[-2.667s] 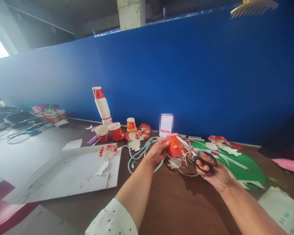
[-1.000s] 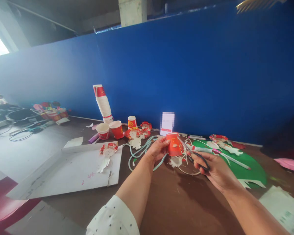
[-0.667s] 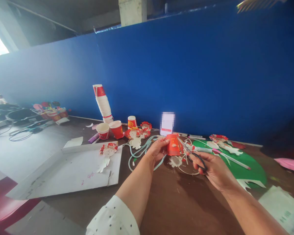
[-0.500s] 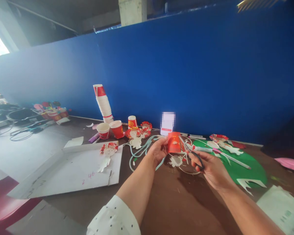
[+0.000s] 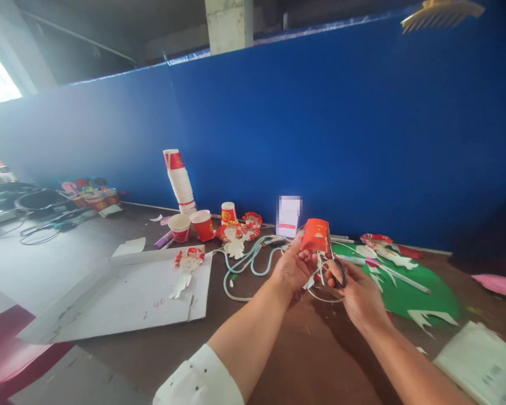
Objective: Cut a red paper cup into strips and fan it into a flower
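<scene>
My left hand (image 5: 295, 264) is closed on a red piece of paper cup (image 5: 315, 235) with a small pale mark on it, held up over the table. In my right hand (image 5: 358, 292) are black-handled scissors (image 5: 339, 273), their blades against the right edge of the red piece; whether they cut into it is too small to tell. Below both hands lie white paper scraps and a thin pale cord. Just behind the red piece stands a white card or screen (image 5: 288, 216), partly blurred out.
Paper cups (image 5: 202, 225) and a leaning cup stack (image 5: 179, 183) stand by the blue partition (image 5: 320, 124). Paper dolls (image 5: 233, 239) lie near a light-blue cable (image 5: 253, 267). Left is a white board (image 5: 122, 298); right, a green sheet (image 5: 430, 287) with markers and a white packet (image 5: 484, 360).
My left hand has moved right, carrying the red piece rightward and slightly up, and it has tilted. My right hand and the scissors stay close to its right edge.
</scene>
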The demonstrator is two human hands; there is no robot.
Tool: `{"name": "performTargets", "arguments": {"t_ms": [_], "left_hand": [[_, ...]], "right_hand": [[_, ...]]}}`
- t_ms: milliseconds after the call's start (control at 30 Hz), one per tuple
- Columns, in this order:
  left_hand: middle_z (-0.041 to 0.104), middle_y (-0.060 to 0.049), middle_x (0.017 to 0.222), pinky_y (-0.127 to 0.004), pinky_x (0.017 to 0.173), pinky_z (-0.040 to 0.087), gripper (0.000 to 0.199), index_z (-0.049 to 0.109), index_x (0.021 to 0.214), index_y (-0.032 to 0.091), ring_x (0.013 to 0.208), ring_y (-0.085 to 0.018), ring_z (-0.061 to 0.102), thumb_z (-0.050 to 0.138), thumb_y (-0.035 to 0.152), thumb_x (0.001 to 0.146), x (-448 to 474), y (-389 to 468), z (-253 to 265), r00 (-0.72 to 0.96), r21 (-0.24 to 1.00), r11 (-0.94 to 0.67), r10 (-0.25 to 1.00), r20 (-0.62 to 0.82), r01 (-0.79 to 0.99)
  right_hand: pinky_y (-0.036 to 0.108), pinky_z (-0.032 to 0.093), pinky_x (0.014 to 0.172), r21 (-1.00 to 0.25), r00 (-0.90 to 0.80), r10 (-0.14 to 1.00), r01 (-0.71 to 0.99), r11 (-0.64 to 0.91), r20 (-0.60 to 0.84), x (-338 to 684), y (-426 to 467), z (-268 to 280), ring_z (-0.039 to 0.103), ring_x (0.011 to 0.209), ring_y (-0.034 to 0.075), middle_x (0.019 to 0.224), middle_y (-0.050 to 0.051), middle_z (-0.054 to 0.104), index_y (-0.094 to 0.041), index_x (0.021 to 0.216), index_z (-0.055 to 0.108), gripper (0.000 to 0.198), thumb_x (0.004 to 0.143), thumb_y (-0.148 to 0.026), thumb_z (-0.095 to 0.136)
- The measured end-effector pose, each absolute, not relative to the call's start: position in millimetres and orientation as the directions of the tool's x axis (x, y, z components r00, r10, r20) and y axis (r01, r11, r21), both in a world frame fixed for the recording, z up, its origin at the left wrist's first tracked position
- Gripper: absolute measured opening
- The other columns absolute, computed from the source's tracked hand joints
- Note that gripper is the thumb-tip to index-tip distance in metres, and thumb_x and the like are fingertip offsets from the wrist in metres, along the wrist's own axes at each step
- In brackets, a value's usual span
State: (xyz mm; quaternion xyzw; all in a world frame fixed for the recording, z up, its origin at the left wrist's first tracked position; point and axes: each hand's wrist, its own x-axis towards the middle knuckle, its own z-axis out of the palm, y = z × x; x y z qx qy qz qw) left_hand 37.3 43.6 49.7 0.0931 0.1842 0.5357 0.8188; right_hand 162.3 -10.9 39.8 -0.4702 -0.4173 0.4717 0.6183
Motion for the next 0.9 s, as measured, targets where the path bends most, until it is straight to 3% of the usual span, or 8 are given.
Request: {"name": "performTargets", "arguments": {"t_ms": [100, 267, 367, 533, 900], "left_hand": [[0.056, 0.002, 0.06, -0.02, 0.055, 0.045, 0.021, 0.059, 0.077, 0.014, 0.052, -0.007, 0.054, 0.074, 0.029, 0.073, 49, 37, 47, 0.336, 0.346, 0.372, 0.928, -0.161, -0.861], [0.048, 0.002, 0.052, -0.026, 0.045, 0.035, 0.035, 0.056, 0.07, 0.015, 0.043, -0.01, 0.045, 0.07, 0.047, 0.07, 57, 33, 43, 0.368, 0.507, 0.417, 0.908, -0.2, -0.755], [0.048, 0.002, 0.052, -0.026, 0.045, 0.033, 0.039, 0.055, 0.07, 0.016, 0.043, -0.011, 0.044, 0.067, 0.053, 0.069, 54, 36, 43, 0.274, 0.535, 0.34, 0.94, -0.201, -0.773], [0.047, 0.005, 0.053, -0.02, 0.044, 0.026, 0.026, 0.053, 0.068, 0.016, 0.043, -0.004, 0.037, 0.073, 0.031, 0.067, 49, 44, 47, 0.013, 0.528, 0.135, 0.974, -0.228, -0.838], [0.045, 0.006, 0.05, -0.019, 0.043, 0.027, 0.023, 0.052, 0.066, 0.016, 0.041, -0.005, 0.039, 0.073, 0.024, 0.065, 43, 46, 54, -0.028, 0.607, 0.126, 0.971, -0.238, -0.785]], "right_hand": [[0.023, 0.037, 0.048, -0.979, 0.203, 0.975, -0.162, 0.123, 0.089, 162, -10, 37, 0.049, 0.055, 0.011, 0.065, -0.002, 0.059, -0.02, 0.087, 0.069, 0.027, 0.069, -0.04, 0.075], [0.025, 0.044, 0.054, -0.995, 0.192, 0.979, -0.048, 0.085, 0.074, 155, -16, 44, 0.054, 0.059, 0.014, 0.076, 0.0, 0.066, -0.023, 0.095, 0.072, 0.034, 0.068, -0.044, 0.075], [0.025, 0.045, 0.054, -0.999, 0.149, 0.988, -0.024, 0.04, 0.036, 148, -22, 52, 0.054, 0.058, 0.013, 0.074, -0.001, 0.066, -0.024, 0.091, 0.073, 0.035, 0.063, -0.043, 0.078], [0.024, 0.044, 0.052, -1.0, 0.104, 0.995, -0.019, -0.005, -0.007, 149, -24, 56, 0.054, 0.055, 0.012, 0.067, -0.002, 0.062, -0.022, 0.095, 0.073, 0.039, 0.061, -0.04, 0.08], [0.021, 0.04, 0.05, -0.997, 0.034, 0.999, -0.075, -0.03, -0.032, 172, -14, 44, 0.051, 0.054, 0.008, 0.067, -0.002, 0.058, -0.019, 0.099, 0.071, 0.04, 0.068, -0.043, 0.077]]}}
